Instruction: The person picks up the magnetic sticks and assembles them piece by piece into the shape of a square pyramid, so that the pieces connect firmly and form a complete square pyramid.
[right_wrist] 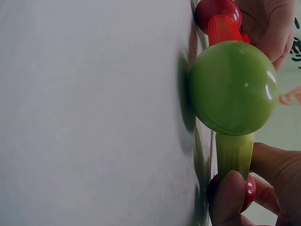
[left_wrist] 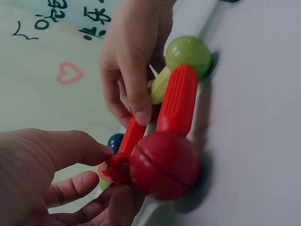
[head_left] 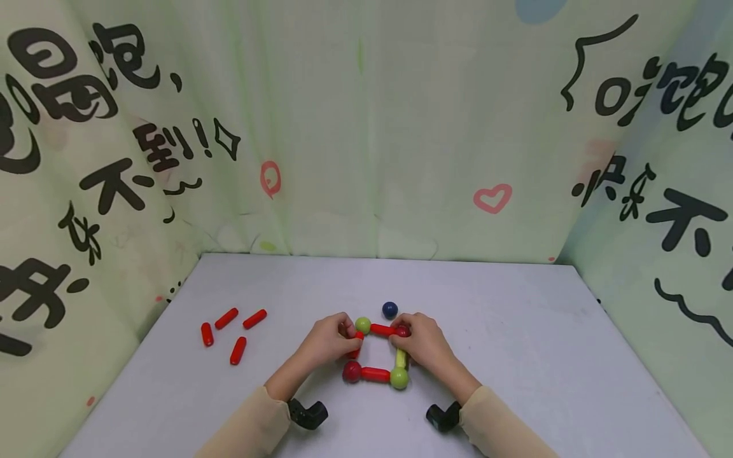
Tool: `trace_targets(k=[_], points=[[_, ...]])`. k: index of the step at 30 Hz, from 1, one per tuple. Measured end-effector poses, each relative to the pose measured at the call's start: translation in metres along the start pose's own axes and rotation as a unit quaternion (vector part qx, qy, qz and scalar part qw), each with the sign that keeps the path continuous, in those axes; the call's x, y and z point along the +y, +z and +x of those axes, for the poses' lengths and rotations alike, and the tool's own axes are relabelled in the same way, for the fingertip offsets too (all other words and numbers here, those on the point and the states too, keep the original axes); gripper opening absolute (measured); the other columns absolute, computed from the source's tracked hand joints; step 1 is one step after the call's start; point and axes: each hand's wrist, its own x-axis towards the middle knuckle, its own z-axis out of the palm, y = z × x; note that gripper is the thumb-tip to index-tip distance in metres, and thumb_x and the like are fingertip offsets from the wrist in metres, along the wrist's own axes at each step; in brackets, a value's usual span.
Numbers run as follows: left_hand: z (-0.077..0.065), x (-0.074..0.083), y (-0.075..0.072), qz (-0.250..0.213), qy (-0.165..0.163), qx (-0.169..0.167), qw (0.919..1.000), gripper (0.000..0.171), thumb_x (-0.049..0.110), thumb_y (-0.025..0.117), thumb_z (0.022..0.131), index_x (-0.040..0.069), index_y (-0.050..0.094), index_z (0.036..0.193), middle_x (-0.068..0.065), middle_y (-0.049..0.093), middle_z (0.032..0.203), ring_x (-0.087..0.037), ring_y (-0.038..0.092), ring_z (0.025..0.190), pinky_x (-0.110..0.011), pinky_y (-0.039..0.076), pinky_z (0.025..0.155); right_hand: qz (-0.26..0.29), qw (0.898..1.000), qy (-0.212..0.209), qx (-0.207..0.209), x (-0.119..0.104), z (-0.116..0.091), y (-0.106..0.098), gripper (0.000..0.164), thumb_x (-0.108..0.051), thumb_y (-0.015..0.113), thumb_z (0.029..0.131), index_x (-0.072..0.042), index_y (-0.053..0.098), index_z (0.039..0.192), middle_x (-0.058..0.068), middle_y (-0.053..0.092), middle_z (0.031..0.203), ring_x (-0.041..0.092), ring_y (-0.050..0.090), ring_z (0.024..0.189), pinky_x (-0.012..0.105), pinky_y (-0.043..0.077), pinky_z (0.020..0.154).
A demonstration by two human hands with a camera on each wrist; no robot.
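Note:
On the table lies a four-sided frame of balls and rods. Its near side is a red rod (head_left: 375, 374) between a red ball (head_left: 352, 371) and a green ball (head_left: 399, 378). My left hand (head_left: 328, 340) pinches the left red rod (left_wrist: 113, 170), whose near end shows a hole beside the near red ball. At the far right corner my right hand (head_left: 426, 343) grips the far red ball (right_wrist: 249, 193), beside the end of a yellow-green rod (right_wrist: 234, 154). Another red rod (head_left: 382, 329) runs along the far side to a second green ball (head_left: 363, 325).
A dark blue ball (head_left: 390, 310) sits just beyond the frame. Several loose red rods (head_left: 238, 350) are scattered on the table's left. Printed curtains (head_left: 366, 127) surround the white table (head_left: 515, 331) at the back and sides.

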Motion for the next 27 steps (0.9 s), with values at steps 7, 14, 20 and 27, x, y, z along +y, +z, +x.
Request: trace_targets(k=[7, 14, 20, 27], points=[[-0.005, 0.0, 0.009, -0.003, 0.012, 0.017, 0.9998, 0.017, 0.013, 0.076, 0.09, 0.01, 0.059, 0.09, -0.002, 0.06, 0.079, -0.016, 0.054, 0.068, -0.027, 0.048, 0.058, 0.008, 1.0, 0.002, -0.002, 0.001, 0.001, 0.0, 0.024, -0.017, 0.081, 0.088, -0.012, 0.074, 0.111, 0.011, 0.059, 0.098, 0.016, 0.054, 0.05, 0.024, 0.05, 0.049], [-0.007, -0.004, 0.017, 0.016, 0.021, 0.047, 0.9986, 0.014, 0.012, 0.072, 0.09, 0.012, 0.059, 0.085, 0.001, 0.057, 0.072, -0.014, 0.052, 0.065, -0.025, 0.044, 0.055, 0.021, 1.0, 0.003, -0.009, 0.002, 0.0, 0.002, 0.025, -0.017, 0.081, 0.089, -0.014, 0.073, 0.112, 0.011, 0.059, 0.1, 0.017, 0.054, 0.051, 0.026, 0.05, 0.05], [-0.008, -0.006, 0.018, 0.017, 0.023, 0.052, 0.9982, 0.014, 0.013, 0.072, 0.09, 0.012, 0.059, 0.085, 0.001, 0.056, 0.072, -0.014, 0.051, 0.065, -0.024, 0.042, 0.053, 0.046, 0.999, 0.005, -0.026, 0.004, 0.001, 0.003, 0.022, -0.017, 0.078, 0.091, -0.018, 0.073, 0.113, 0.011, 0.06, 0.105, 0.017, 0.056, 0.057, 0.025, 0.051, 0.05], [-0.009, -0.007, 0.02, 0.019, 0.015, 0.061, 0.9978, 0.013, 0.014, 0.072, 0.09, 0.012, 0.059, 0.087, 0.001, 0.056, 0.073, -0.013, 0.051, 0.066, -0.022, 0.042, 0.054, 0.066, 0.997, 0.01, -0.045, 0.005, 0.002, 0.0, 0.021, -0.016, 0.077, 0.092, -0.019, 0.073, 0.112, 0.012, 0.059, 0.107, 0.018, 0.058, 0.061, 0.025, 0.052, 0.051]])
